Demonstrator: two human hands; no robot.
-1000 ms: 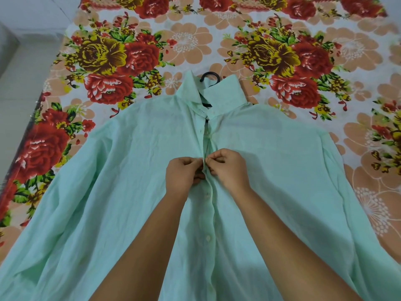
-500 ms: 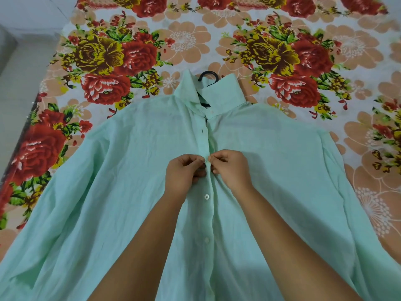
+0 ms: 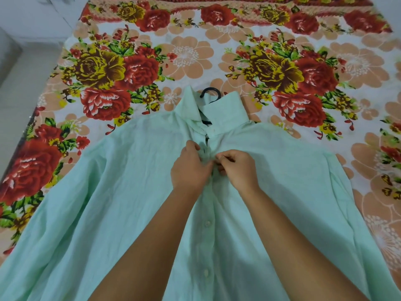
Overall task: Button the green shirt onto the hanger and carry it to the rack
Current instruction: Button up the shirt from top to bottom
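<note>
Green shirt, left hand, right hand pinching placket (fingers curled)

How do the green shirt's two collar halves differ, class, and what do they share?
The left collar half is folded down to a point; the right collar half lies opened out flat. The left half looks narrow and slanted; the right half broad and rectangular. Both belong to the green shirt and flank the black hanger hook.
</note>
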